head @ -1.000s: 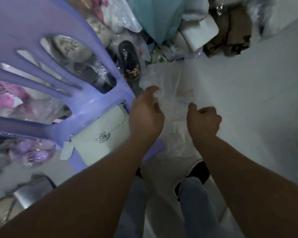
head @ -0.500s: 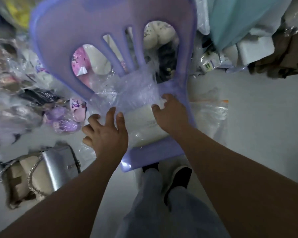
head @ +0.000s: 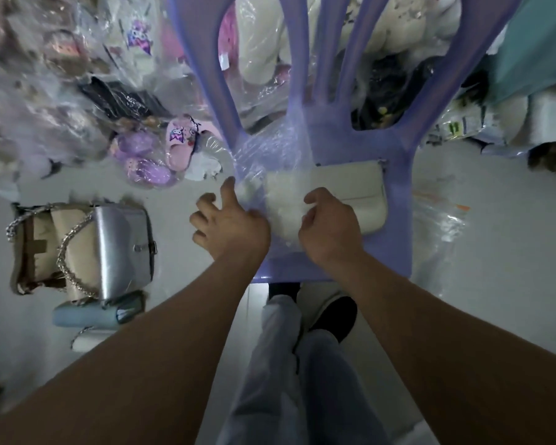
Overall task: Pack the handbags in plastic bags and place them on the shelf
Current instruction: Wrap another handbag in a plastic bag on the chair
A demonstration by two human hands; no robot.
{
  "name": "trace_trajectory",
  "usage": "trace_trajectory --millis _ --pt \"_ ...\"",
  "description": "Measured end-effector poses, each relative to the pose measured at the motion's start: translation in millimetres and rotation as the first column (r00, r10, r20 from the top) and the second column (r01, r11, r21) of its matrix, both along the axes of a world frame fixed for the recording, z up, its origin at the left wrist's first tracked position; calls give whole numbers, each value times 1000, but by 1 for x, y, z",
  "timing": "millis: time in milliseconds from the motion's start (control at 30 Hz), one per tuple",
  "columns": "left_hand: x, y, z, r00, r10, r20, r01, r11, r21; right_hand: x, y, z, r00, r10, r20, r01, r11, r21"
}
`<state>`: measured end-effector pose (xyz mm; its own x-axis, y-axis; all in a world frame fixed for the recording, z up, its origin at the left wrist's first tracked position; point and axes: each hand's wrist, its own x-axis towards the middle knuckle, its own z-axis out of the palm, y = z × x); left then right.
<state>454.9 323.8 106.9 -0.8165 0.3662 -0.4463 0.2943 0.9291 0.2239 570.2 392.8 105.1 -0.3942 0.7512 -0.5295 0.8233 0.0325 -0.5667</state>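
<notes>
Head view: a cream, smooth-flapped handbag (head: 350,191) lies on the lilac plastic chair (head: 398,226) seat, its left half blurred under the crinkled clear plastic bag (head: 270,155). The left hand (head: 231,223) splays its fingers at the film's edge; the right hand (head: 331,229) curls its fingers, pinching film, fingertips hidden.

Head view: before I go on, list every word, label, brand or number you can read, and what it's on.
No text is readable in this view.
Packet right of the chair: green marks, too blurred to read.
Pink slipper: cartoon print, no legible words.
White handbag and plastic bag: no lettering visible.
White tag behind the chair: too small to read.
</notes>
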Motion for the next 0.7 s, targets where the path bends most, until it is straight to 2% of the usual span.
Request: trace_trajectory --millis 67,100,167,267,367,433,500,567,633,700 --pt "2 10 0 960 100 261 -167 954 248 -10 -8 2 995 -19 -102 12 997 -72" --pt "2 15 2 894 151 422 -296 906 303 -15 -11 2 990 -42 -136 28 994 -107" --pt "0 20 6 723 236 650 -485 843 233 -24 -16 2 977 -118 -179 83 978 -192" --pt "-6 21 2 556 248 793 -510 855 91 -28 -20 2 953 -204 -222 154 963 -220" --pt "-8 17 3 478 202 855 -535 839 101 -27 -19 2 890 -364 -275 341 931 -129" --pt "-8 12 6 444 185 877 -546 832 102 -26 -15 3 840 -476 -261 451 879 -155" --pt "-9 6 7 501 181 846 -533 835 137 -28 -9 4 817 -541 -199 506 838 -204" --pt "-11 0 8 606 186 773 -466 871 156 -31 -2 5 845 -517 -136 476 843 -249" --pt "-15 -7 9 699 145 701 -353 922 161 -35 2 5 895 -426 -131 376 879 -292" --pt "-22 -16 7 824 29 565 -151 973 172 -38 3 7 930 -337 -150 290 919 -267"
